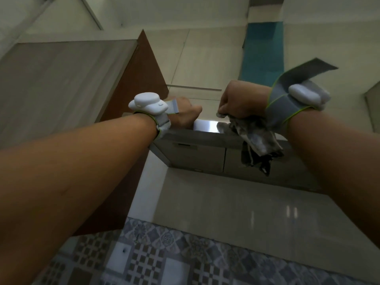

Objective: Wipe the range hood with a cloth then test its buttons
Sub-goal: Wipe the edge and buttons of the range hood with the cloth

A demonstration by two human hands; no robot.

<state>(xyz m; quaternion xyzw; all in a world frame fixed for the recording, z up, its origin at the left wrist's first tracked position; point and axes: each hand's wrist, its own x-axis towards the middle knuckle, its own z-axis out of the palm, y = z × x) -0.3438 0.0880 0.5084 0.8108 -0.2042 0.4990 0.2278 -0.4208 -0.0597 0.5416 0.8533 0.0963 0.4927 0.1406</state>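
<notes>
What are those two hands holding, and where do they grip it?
The right hand grips a cloth by its bunched upper end; the rest hangs down. The left hand rests against the range hood; its fingers are hidden.

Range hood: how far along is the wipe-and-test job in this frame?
Done: nothing can be confirmed as cleaned. In hand: the right hand grips a bunched cloth at the top edge of the range hood, while the left hand rests at that edge, fingers hidden. Left: the button test; neither hand is on its front face.
</notes>
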